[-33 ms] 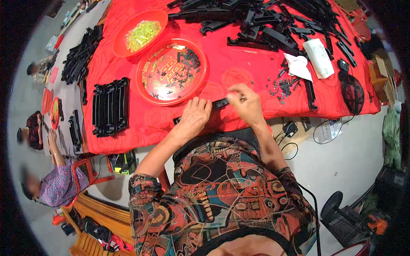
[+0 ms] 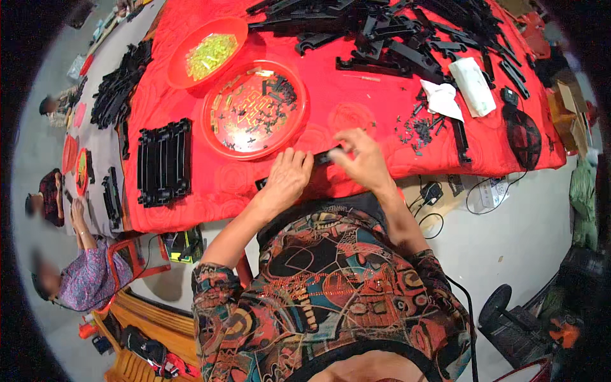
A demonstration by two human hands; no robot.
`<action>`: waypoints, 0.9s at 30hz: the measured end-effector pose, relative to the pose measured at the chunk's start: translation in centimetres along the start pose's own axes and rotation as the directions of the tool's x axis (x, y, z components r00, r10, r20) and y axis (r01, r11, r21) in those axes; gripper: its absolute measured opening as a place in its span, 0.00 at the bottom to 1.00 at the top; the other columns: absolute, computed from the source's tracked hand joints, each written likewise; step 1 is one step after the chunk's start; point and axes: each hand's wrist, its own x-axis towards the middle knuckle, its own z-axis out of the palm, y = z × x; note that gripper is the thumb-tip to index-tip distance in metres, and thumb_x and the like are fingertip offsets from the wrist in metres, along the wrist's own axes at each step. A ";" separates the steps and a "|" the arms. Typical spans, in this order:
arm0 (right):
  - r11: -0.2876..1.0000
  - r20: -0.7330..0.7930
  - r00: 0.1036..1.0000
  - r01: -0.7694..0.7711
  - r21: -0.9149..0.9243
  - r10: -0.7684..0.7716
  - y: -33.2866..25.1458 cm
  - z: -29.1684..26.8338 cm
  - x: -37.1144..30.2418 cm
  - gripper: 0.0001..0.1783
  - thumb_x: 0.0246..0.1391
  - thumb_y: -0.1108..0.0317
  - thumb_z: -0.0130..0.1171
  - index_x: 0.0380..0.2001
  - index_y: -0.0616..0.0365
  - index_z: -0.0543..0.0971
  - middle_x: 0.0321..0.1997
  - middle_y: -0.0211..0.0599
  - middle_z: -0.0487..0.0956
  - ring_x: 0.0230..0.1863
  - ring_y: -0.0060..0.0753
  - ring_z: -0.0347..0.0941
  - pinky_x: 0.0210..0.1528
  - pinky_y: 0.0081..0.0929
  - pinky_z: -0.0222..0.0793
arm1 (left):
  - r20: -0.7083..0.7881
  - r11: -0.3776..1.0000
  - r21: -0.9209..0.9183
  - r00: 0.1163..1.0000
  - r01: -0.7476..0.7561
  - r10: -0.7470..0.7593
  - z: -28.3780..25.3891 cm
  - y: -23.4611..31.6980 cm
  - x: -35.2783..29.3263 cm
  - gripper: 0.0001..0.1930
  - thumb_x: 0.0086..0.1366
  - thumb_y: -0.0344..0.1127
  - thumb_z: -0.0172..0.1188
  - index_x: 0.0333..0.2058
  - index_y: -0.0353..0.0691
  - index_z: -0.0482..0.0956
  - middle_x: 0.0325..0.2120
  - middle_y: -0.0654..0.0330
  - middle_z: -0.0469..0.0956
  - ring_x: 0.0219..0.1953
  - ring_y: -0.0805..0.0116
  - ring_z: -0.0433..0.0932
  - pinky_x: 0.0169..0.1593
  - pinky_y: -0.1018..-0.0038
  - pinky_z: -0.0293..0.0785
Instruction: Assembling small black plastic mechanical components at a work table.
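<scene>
A long black plastic bar (image 2: 323, 156) lies at the red table's near edge, in front of me. My left hand (image 2: 291, 172) is closed over its middle, fingers wrapped across the top, and one end pokes out to the left. At the bar's right end is my right hand (image 2: 366, 159). Its thumb is smeared by motion against the bar, and the fingers bend above it; any small piece between them cannot be made out. Just beyond sits a round red tray (image 2: 210, 130) holding small black pieces, several of them cross-shaped.
A red bowl (image 2: 177, 60) of yellow-green pieces stands behind the tray. Similar bars form a neat row (image 2: 164, 162) at left and a heap (image 2: 394, 48) at the back. On the right are loose black bits (image 2: 420, 130), a white roll (image 2: 472, 88) and a small fan (image 2: 523, 137).
My right hand has turned a little and its thumb has come down toward the bar's right end. My left hand keeps its hold. The whole view has shifted slightly.
</scene>
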 end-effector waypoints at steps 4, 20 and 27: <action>0.934 0.483 0.874 0.126 -0.333 0.055 -1.6 -0.1 -1.1 0.23 0.42 0.55 0.62 0.39 0.57 0.71 0.41 0.47 0.69 0.36 0.56 0.71 0.34 0.49 0.67 | 0.024 0.996 0.080 0.999 -0.038 0.037 -2.8 0.9 -0.9 0.22 0.47 0.29 0.52 0.44 0.29 0.70 0.32 0.55 0.69 0.38 0.61 0.66 0.38 0.67 0.63; 0.922 -0.050 0.987 0.124 -0.368 -0.153 -3.5 2.1 -2.3 0.12 0.36 0.68 0.62 0.27 0.56 0.73 0.24 0.36 0.69 0.20 0.41 0.70 0.19 0.34 0.66 | -0.622 0.906 -0.373 0.671 0.199 -0.403 -5.3 2.1 0.0 0.13 0.49 0.25 0.63 0.34 0.32 0.72 0.29 0.50 0.72 0.32 0.52 0.72 0.37 0.62 0.69; 0.922 -0.098 0.993 0.025 -0.386 -0.068 -4.2 3.1 -3.0 0.12 0.36 0.68 0.63 0.26 0.59 0.73 0.24 0.38 0.70 0.22 0.42 0.71 0.20 0.34 0.67 | -0.011 0.053 -0.998 0.652 0.044 -0.758 0.8 2.5 1.4 0.14 0.61 0.28 0.54 0.43 0.28 0.65 0.31 0.58 0.74 0.31 0.76 0.73 0.35 0.79 0.71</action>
